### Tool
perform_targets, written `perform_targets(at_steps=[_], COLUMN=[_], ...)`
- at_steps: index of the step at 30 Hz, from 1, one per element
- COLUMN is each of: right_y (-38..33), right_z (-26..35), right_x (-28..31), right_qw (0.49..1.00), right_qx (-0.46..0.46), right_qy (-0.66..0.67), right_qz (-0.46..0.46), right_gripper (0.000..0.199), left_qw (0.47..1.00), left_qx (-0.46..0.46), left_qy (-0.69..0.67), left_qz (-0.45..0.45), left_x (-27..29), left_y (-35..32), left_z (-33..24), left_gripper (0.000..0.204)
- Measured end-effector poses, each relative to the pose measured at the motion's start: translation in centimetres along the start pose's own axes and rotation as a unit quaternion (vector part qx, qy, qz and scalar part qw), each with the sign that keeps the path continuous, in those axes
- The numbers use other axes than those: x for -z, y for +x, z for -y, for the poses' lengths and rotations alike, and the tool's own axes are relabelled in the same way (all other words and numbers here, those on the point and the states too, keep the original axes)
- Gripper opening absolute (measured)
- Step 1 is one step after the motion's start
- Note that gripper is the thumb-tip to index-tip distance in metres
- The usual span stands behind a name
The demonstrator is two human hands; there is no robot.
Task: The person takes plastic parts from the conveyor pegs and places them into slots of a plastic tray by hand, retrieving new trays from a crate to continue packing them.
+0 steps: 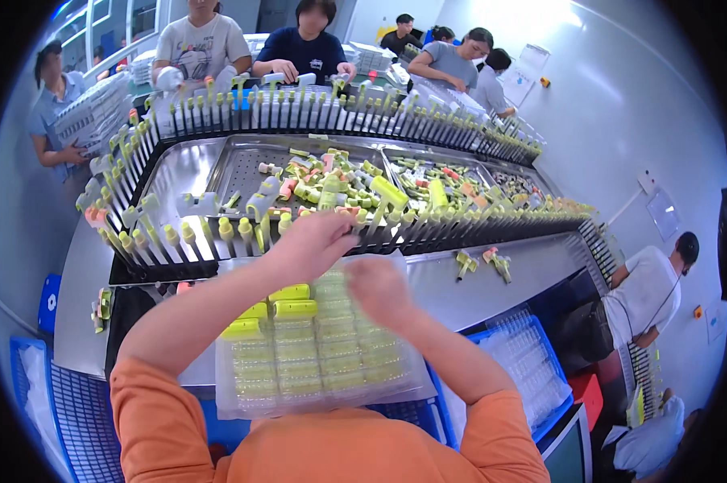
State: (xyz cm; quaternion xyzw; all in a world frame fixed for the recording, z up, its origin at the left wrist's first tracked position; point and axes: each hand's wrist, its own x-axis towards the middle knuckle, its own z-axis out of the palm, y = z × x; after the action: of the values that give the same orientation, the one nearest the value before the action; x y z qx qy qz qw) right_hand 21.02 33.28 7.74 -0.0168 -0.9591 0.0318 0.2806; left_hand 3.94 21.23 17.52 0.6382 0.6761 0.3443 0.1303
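My left hand (319,243) is at the near row of upright pegs (226,233) with yellow-green tops. Its fingers are curled closed beside a small pinkish part, and what they hold, if anything, is hidden. Smeared by motion, my right hand (379,290) hovers over the upper right of a clear plastic blister tray (339,354), its fingers unreadable. Several bright yellow-green plastic housings (296,309) lie in the tray's upper left pockets. Through the other pockets a pale yellow-green tint shows.
Beyond the near pegs, metal trays (246,161) hold heaped loose plastic parts. A far peg row (299,109) runs behind them, with co-workers beyond. Loose parts (484,264) lie on the steel table to the right. Blue crates (532,366) flank me.
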Motion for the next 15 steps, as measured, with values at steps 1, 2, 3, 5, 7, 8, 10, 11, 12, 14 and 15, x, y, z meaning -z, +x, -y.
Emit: perform_targets(at_steps=[1, 2, 3, 5, 7, 8, 10, 11, 12, 14, 15], right_y=[0.7, 1.7, 1.8, 2.8, 4.4, 5.3, 7.5, 9.4, 11.0, 12.9, 13.5], right_z=[-1.9, -3.8, -6.6, -10.7, -13.5, -14.4, -16.2, -15.1, -13.8, -13.3, -12.5], right_x=[2.0, 4.0, 5.6, 8.2, 9.3, 9.2, 8.2, 7.9, 7.8, 7.5, 7.1], right_qw=[0.998, 0.994, 0.988, 0.977, 0.954, 0.945, 0.954, 0.959, 0.944, 0.942, 0.938], right_qx=[-0.028, -0.052, -0.070, -0.053, 0.007, 0.029, 0.029, 0.038, 0.047, -0.026, -0.085], right_qy=[-0.015, -0.026, -0.070, -0.207, -0.294, -0.309, -0.252, -0.215, -0.242, -0.143, -0.088], right_qz=[-0.045, -0.090, -0.115, -0.025, 0.057, 0.098, 0.162, 0.183, 0.220, 0.303, 0.325], right_gripper=[0.025, 0.021, 0.028, 0.043, 0.051, 0.053, 0.048, 0.046, 0.053, 0.048, 0.040], left_qw=[0.999, 0.996, 0.993, 0.985, 0.981, 0.977, 0.961, 0.952, 0.941, 0.929, 0.927], left_qx=[0.010, 0.024, 0.079, 0.151, 0.171, 0.157, 0.127, 0.124, 0.120, 0.085, 0.069], left_qy=[0.010, 0.022, 0.046, 0.074, 0.090, 0.137, 0.234, 0.267, 0.299, 0.344, 0.361], left_qz=[-0.042, -0.087, -0.081, -0.036, -0.002, 0.035, 0.077, 0.089, 0.102, 0.105, 0.078], left_x=[-1.2, -2.4, -3.2, -3.1, -2.0, -1.4, -1.0, -0.6, -0.2, 0.1, 0.2], left_y=[2.3, 4.5, 6.8, 9.9, 11.7, 12.5, 13.6, 13.7, 13.4, 12.5, 11.2], left_z=[0.5, 1.5, 2.1, 2.0, 1.8, 2.3, 3.7, 4.6, 5.7, 4.8, 4.6], left_gripper=[0.036, 0.042, 0.051, 0.065, 0.064, 0.059, 0.049, 0.052, 0.056, 0.060, 0.060])
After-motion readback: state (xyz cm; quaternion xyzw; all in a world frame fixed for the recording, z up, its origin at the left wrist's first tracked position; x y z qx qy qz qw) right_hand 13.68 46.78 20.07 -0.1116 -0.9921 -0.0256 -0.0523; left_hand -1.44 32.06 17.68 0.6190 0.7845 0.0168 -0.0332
